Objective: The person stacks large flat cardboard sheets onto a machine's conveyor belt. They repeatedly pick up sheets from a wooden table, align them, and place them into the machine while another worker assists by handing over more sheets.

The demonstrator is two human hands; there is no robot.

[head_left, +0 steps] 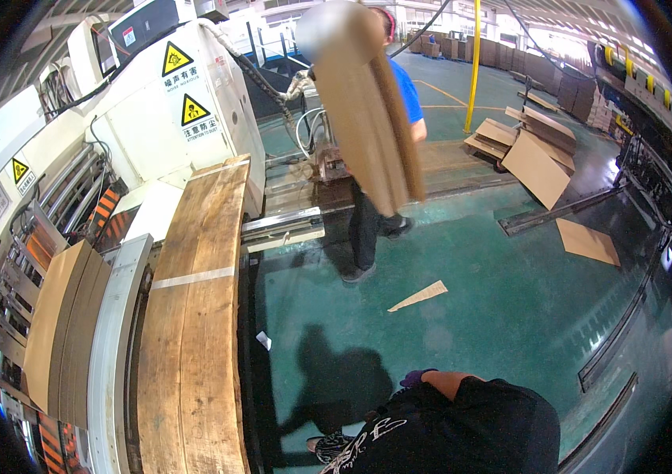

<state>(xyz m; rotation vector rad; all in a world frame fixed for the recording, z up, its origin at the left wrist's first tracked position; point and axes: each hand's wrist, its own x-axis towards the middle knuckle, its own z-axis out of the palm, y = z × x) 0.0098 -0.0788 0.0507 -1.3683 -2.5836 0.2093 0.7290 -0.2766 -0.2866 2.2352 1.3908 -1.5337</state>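
Note:
My right hand, in a dark purple glove, shows low in the view beside my black shirt, over the green floor. Its fingers are too small and hidden to make out, and no object shows in it. My left hand is out of view. Ahead, a co-worker in a blue top and dark trousers carries a tall bundle of brown cardboard sheets, held upright. At my left, a wooden plank table runs beside a metal rail. Beyond the rail, a stack of cardboard leans in the machine.
A white machine cabinet with warning signs rises at the far left. Loose cardboard sheets lie piled at the right, and one flat piece rests nearer. A cardboard scrap lies on the floor. A yellow pole stands behind.

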